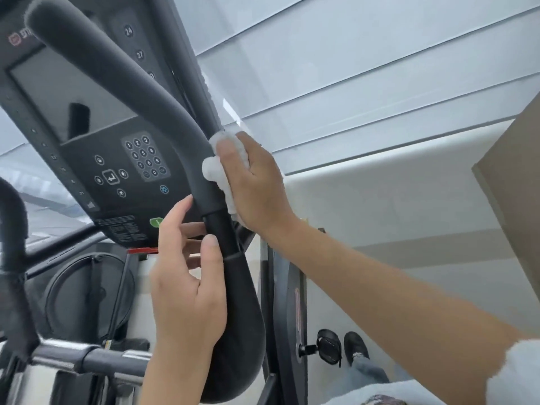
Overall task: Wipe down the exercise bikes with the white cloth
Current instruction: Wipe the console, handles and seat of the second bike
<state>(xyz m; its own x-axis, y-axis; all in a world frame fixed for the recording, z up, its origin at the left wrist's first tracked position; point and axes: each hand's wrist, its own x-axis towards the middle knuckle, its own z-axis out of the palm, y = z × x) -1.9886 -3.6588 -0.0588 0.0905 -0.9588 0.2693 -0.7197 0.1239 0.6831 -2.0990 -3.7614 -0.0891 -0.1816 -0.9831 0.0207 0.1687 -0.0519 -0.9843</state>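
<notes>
Landmark: the black handlebar (163,118) of the exercise bike (233,331), which runs from the upper left down to the middle; every place below is told from it.
Your right hand: your right hand (254,182) presses the white cloth (217,171) against the right side of the handlebar, fingers curled over the cloth and thumb lying along the bar's edge.
White cloth: it is bunched between your right palm and the handlebar, just above the joint where the padded grip meets the smooth black stem; bits of it show above and to the left of your fingers.
Your left hand: your left hand (187,287) is below the cloth, thumb laid on the front of the stem and fingers reaching round behind it, so it holds the stem loosely.
Console: the dark console (96,159) sits behind and left of the handlebar, with a number keypad (145,159) and a grey screen (58,103) above it.
Second handlebar: another black handlebar (11,229) stands far to the left of the landmark bar.
Pedal: a black pedal (328,347) shows below and right of the handlebar, with your dark shoe (356,346) just beside it on the pale floor (321,302).
Wall: grey panelled wall (365,68) fills the space above and right of the handlebar.
</notes>
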